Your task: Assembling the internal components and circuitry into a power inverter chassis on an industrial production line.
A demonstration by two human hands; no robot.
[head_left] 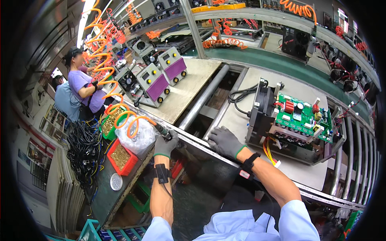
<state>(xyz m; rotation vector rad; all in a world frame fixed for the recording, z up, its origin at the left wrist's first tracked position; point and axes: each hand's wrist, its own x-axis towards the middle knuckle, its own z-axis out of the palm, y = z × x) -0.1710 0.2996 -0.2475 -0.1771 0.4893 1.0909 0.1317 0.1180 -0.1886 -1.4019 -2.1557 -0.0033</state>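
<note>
Our left hand [165, 146], gloved grey, is wrapped around a pneumatic screwdriver [161, 130] on its orange coiled hose [128, 117] at the bench edge. Our right hand [225, 141] lies spread flat on the pallet board [237, 116], just beside the open machine chassis [295, 126] carrying a green circuit board [303, 114].

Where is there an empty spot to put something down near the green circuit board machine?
The pale board is bare between the right hand and the open machine. Left of the left hand it's crowded: a plastic bag and a red bin.
</note>
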